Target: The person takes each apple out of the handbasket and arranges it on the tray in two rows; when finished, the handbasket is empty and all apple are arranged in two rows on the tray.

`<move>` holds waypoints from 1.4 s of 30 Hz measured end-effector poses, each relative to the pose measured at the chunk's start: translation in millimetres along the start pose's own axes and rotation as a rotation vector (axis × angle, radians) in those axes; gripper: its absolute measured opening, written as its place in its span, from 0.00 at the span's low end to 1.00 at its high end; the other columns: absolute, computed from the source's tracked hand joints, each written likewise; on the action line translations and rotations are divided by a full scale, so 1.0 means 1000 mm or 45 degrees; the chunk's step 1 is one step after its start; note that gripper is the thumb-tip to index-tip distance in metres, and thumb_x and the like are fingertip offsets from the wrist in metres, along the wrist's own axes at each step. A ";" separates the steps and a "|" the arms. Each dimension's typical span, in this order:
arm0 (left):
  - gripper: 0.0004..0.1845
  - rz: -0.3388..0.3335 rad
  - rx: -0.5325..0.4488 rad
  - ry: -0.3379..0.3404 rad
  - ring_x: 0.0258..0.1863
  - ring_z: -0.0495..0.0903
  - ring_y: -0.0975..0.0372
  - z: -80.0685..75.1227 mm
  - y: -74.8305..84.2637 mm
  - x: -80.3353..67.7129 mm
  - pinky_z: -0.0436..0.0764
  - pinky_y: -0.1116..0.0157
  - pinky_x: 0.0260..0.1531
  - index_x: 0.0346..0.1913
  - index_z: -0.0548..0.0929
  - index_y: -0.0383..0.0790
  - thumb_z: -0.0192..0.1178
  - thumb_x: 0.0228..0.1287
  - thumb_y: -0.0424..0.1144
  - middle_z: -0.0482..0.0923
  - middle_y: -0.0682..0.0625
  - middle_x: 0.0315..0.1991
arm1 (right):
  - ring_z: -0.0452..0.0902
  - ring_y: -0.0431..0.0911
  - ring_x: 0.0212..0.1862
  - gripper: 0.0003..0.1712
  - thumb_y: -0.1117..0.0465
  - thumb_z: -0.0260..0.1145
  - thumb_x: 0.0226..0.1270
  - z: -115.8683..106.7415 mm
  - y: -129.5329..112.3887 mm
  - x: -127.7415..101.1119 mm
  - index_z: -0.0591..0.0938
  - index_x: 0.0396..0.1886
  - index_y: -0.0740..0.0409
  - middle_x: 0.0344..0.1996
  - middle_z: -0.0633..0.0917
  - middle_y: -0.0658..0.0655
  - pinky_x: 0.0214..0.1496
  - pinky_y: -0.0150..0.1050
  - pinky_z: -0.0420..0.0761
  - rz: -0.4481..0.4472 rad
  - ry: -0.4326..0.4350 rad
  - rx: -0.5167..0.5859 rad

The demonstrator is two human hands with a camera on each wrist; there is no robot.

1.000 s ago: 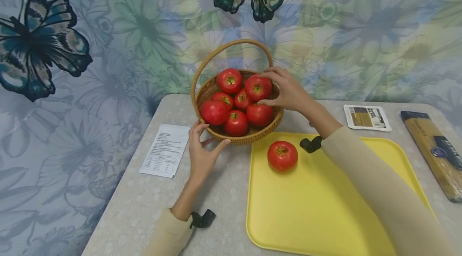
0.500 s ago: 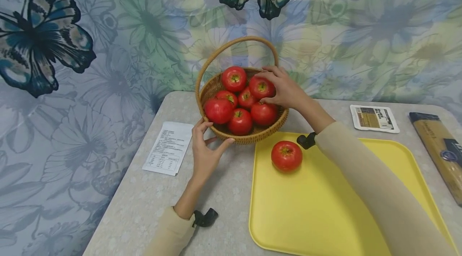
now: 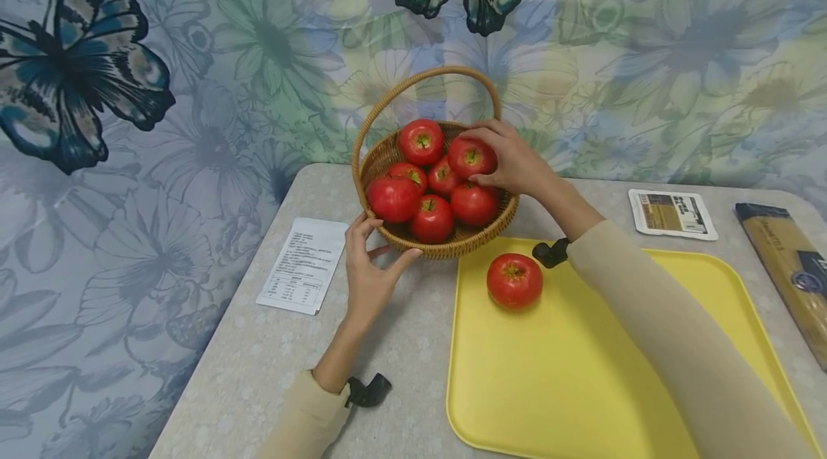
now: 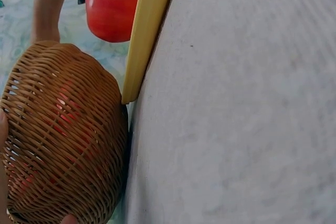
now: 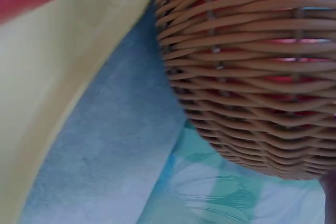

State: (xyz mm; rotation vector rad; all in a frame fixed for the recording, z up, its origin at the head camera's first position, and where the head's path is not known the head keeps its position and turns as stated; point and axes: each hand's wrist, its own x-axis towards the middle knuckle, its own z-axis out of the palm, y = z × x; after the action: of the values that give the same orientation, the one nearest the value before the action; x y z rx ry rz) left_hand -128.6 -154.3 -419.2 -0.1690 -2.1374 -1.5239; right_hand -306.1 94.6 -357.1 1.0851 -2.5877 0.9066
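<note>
Right hand (image 3: 517,161) curls over a tomato (image 3: 471,156) at frame center; left hand (image 3: 368,269), fingers spread, cups the basket (image 3: 446,247) below.

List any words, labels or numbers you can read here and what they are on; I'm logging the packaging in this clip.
Nothing can be read.
Paper sheet left of the basket: lines of print and a small table, too small to read.
Flat white packet beyond the tray: a dark and tan label, blurred.
Long pasta packet at the table's right edge: a dark label with a round mark, unreadable.
</note>
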 end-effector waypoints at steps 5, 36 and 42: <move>0.36 -0.003 -0.005 0.009 0.67 0.65 0.47 0.002 0.000 0.000 0.82 0.40 0.47 0.58 0.67 0.26 0.76 0.48 0.30 0.60 0.32 0.68 | 0.67 0.55 0.63 0.39 0.60 0.80 0.49 -0.020 -0.012 -0.017 0.76 0.63 0.55 0.62 0.73 0.61 0.60 0.54 0.78 -0.026 0.101 0.077; 0.36 -0.008 -0.049 -0.014 0.68 0.65 0.46 0.004 -0.001 0.001 0.81 0.40 0.49 0.59 0.65 0.24 0.75 0.51 0.30 0.55 0.32 0.70 | 0.73 0.31 0.49 0.39 0.55 0.83 0.46 -0.026 0.006 -0.238 0.76 0.59 0.51 0.55 0.80 0.54 0.35 0.30 0.85 0.280 -0.102 0.153; 0.36 -0.029 -0.057 -0.007 0.70 0.64 0.46 0.005 0.000 0.000 0.79 0.41 0.55 0.59 0.66 0.25 0.75 0.51 0.31 0.56 0.32 0.70 | 0.72 0.32 0.51 0.38 0.53 0.79 0.52 -0.028 0.003 -0.237 0.74 0.62 0.54 0.57 0.79 0.57 0.39 0.31 0.85 0.380 -0.172 0.219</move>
State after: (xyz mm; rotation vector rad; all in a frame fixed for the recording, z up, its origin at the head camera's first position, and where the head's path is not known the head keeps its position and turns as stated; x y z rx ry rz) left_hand -130.5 -150.1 -420.5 -0.1651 -2.1168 -1.5868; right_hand -140.5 251.0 -428.8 0.8367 -2.8813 1.1774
